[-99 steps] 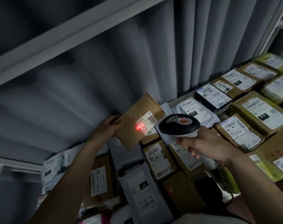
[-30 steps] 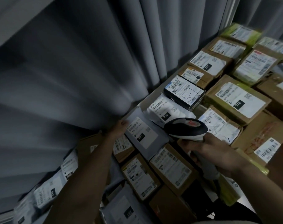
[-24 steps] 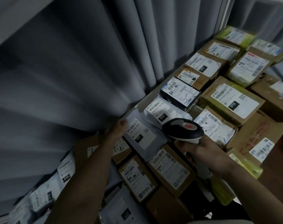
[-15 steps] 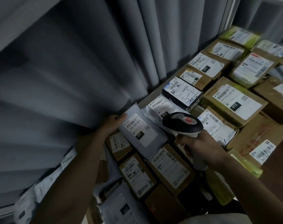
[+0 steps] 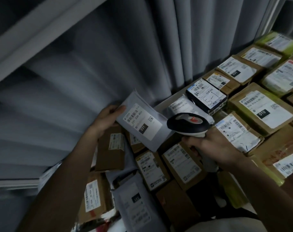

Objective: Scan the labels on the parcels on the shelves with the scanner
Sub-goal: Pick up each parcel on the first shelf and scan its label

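Note:
My left hand (image 5: 107,118) grips the upper left edge of a flat grey mailer parcel (image 5: 143,124) and holds it tilted up above the shelf, its white label marked 231 facing me. My right hand (image 5: 214,146) grips the handle of the black and white scanner (image 5: 187,123), whose head sits just right of the mailer's lower corner and points toward the label. No red scan light shows on the label. Under and around them many brown boxes and pale bags with labels cover the shelf (image 5: 169,101).
A grey pleated curtain (image 5: 125,47) hangs close behind the shelf. A pale shelf beam (image 5: 42,29) crosses overhead at the upper left. A black box (image 5: 206,96) and a brown box marked 010 (image 5: 262,109) lie right of the scanner.
My left hand put down the brown box it held under the red beam, then took the grey mailer and lifted it off the pile toward the scanner. The scanner has stayed in my right hand.

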